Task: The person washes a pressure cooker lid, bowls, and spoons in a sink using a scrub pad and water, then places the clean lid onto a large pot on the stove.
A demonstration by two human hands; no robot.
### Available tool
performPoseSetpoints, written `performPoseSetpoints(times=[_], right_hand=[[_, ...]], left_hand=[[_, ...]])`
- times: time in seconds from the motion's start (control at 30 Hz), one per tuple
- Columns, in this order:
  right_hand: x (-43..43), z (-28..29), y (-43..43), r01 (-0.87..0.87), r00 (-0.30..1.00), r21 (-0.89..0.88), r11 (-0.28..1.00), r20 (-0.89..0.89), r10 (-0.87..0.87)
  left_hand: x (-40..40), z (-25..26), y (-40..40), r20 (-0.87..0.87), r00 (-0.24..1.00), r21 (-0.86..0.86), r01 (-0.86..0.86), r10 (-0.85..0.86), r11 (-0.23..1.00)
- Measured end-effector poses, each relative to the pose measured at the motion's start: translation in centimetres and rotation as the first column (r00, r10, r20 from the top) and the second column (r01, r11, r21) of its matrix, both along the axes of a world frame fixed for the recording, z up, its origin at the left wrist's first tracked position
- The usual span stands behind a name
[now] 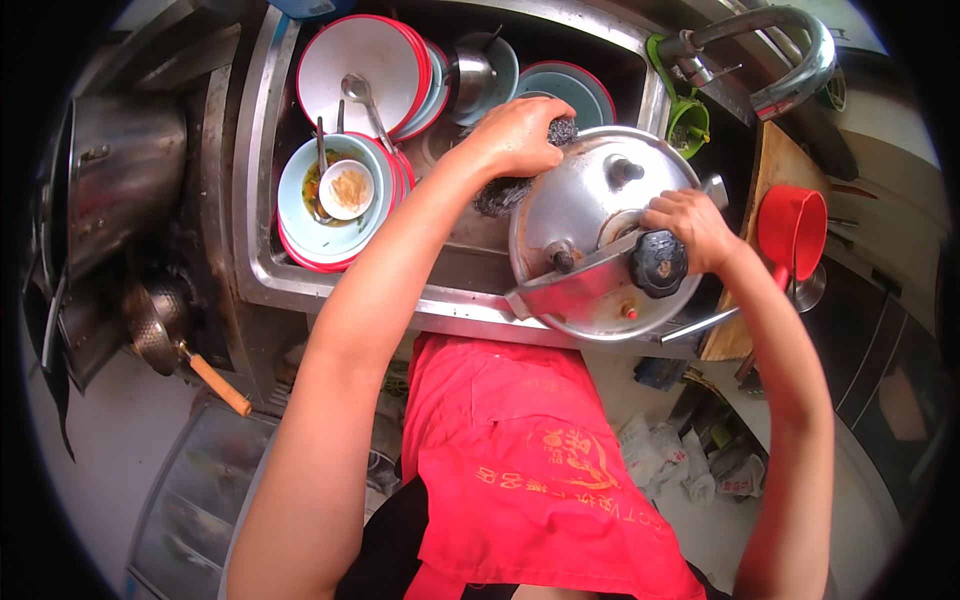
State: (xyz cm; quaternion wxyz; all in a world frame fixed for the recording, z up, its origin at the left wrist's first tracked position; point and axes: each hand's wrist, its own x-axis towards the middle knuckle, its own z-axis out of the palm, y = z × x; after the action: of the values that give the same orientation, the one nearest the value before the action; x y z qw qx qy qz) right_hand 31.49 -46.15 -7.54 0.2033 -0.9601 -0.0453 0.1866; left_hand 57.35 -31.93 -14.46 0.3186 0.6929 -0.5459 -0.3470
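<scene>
A metal pressure cooker lid (pixel 574 169) is tilted over the front right of the sink, its crossbar and black knob (pixel 660 262) facing up. My right hand (pixel 694 225) grips it at the crossbar beside the knob. Brownish stains mark the lid around its valves and centre. At the lid's far left rim, my left hand (pixel 517 139) is closed on a steel wool scourer (pixel 562 132). More dark steel wool (pixel 502 197) shows below that hand; I cannot tell whether it is the same piece.
Stacked plates (pixel 360 64) and bowls (pixel 289 187), some with food scraps, fill the left of the steel sink (pixel 259 150). A faucet (pixel 795 82) arches at the upper right. Beyond the sink's right side are a wooden board (pixel 776 161) and a red plastic ladle (pixel 787 221).
</scene>
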Motion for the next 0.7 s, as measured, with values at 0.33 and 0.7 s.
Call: performPoseSetpoints(times=[0.33,0.7], right_hand=[[-2.4,-2.4,0.9,0.294,0.923,0.028,0.955,0.252,-0.291],[-3.3,-4.6,1.7,0.422,0.820,0.120,0.899,0.371,-0.435]], left_hand=[[-6.0,2.0,-6.5,0.361,0.855,-0.048,0.417,-0.373,0.908],[-3.8,5.9,2.1,0.348,0.875,0.406,0.182,-0.336,0.895]])
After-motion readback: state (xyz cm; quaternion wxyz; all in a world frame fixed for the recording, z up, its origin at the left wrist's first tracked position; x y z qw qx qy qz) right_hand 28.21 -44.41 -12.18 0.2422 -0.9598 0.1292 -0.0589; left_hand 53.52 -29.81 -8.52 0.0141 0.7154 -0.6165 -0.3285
